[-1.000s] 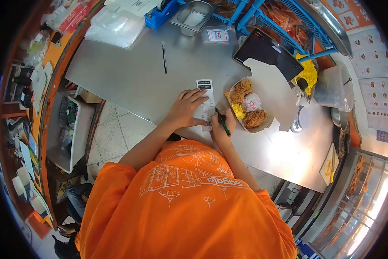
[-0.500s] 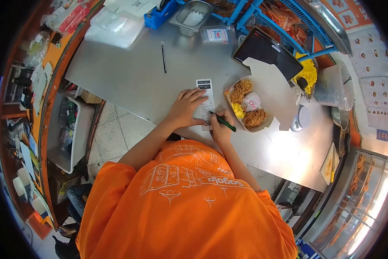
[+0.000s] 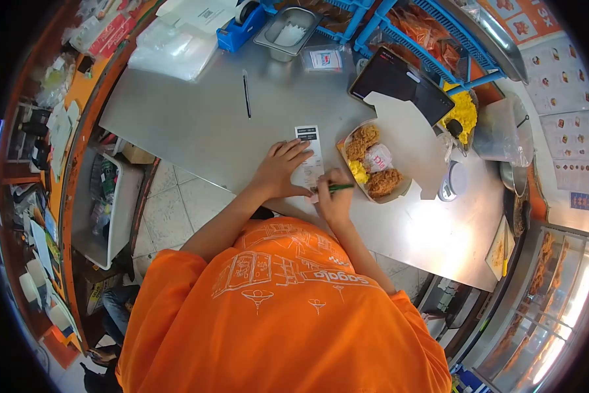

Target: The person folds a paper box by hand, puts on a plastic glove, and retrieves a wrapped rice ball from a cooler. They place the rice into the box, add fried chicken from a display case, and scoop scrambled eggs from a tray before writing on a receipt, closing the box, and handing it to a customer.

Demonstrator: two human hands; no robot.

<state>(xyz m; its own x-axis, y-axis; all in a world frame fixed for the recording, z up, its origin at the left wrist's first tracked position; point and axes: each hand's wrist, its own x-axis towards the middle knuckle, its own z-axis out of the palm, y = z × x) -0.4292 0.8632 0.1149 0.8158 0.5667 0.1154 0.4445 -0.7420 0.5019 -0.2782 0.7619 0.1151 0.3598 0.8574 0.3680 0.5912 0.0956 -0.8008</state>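
Observation:
A long printed receipt [image 3: 313, 159] lies on the steel counter in front of me. My left hand [image 3: 281, 171] rests on its left side, fingers stretched out and holding it flat. My right hand [image 3: 333, 203] is closed around a green pen [image 3: 341, 187], close to the receipt's lower end; the pen tip is hidden by the fingers. Just right of the hands stands an open paper food box [image 3: 409, 134]. Inside are pieces of fried chicken [image 3: 384, 182], a paper-wrapped bundle [image 3: 377, 158] and yellow egg-like food [image 3: 358, 171].
A dark pen [image 3: 247, 98] lies farther left. Along the back are plastic bags [image 3: 173, 49], a blue tape dispenser [image 3: 239, 31], a metal tray [image 3: 263, 36] and a tablet [image 3: 399, 82]. A white round-lidded container [image 3: 449, 182] sits right of the box, and a glass-fronted cabinet [image 3: 537, 321] at lower right.
My right hand has shifted down along the receipt, and the green pen now lies more level across it. My left hand stays on the paper. The whole view has tilted slightly.

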